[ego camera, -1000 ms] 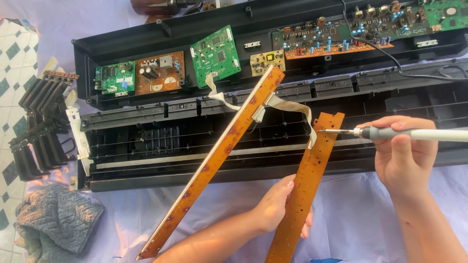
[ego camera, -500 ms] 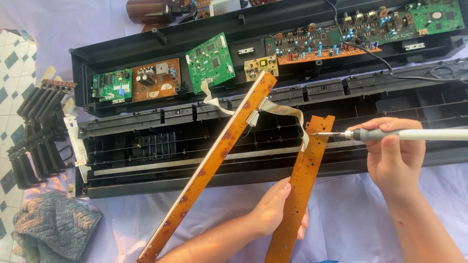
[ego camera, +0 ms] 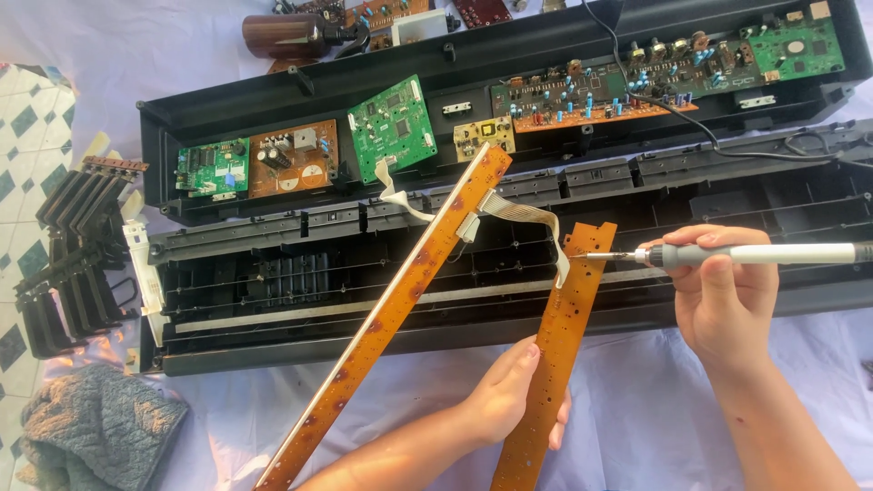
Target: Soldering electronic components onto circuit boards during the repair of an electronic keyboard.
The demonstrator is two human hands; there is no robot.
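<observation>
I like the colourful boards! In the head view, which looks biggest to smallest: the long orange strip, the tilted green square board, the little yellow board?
1. Long orange strip
2. Tilted green square board
3. Little yellow board

The strip is nearer the camera, but plainly longest.

Electronics repair spot: opened keyboard casing [ego camera: 273, 300], circuit boards [ego camera: 393, 127].

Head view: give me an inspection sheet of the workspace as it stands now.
Surface: pale cloth under everything.
Job's things: short orange strip board and long orange strip board lean over the open black keyboard case; screwdriver tip touches the short board's top.
Clutter: grey rag, black key sections, brown bottle.
Grips: left hand holds the short board; right hand holds the screwdriver.
Cables: flat ribbon joins the strip boards; black wire crosses the case.
Surroundings: tiled floor at left.
</observation>
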